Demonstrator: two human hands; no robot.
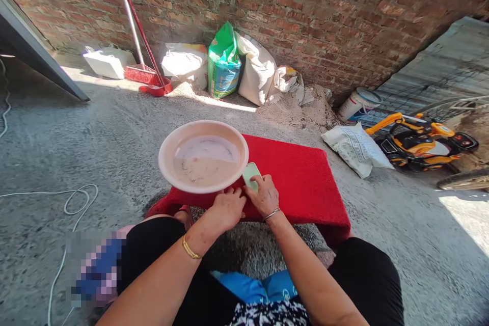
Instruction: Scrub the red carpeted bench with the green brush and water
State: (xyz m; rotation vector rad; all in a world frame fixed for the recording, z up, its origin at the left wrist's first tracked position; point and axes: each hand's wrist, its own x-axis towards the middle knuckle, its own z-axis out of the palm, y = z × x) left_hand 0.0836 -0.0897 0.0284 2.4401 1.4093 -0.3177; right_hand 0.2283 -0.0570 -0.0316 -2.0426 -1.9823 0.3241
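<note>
A red cloth (290,175) covers a low bench in front of me. On its left part stands a wide, pale pink basin (165,173) with cloudy water in it. My left hand (228,208) rests on the cloth's near edge, just below the basin's rim, fingers stretched out and slightly spread. Beside it, my right hand (263,194) grips a pale green oblong object (251,172), rounded at the corners, that lies against the basin's right side. My fingers cover its near end, so I cannot tell its exact kind.
Along the brick wall (305,15) stand a red dustpan (144,75), a green sack (224,69), white sacks (256,71) and a bucket (359,104). A yellow toy excavator (420,140) sits at right. A white cable (82,209) loops over the concrete at left.
</note>
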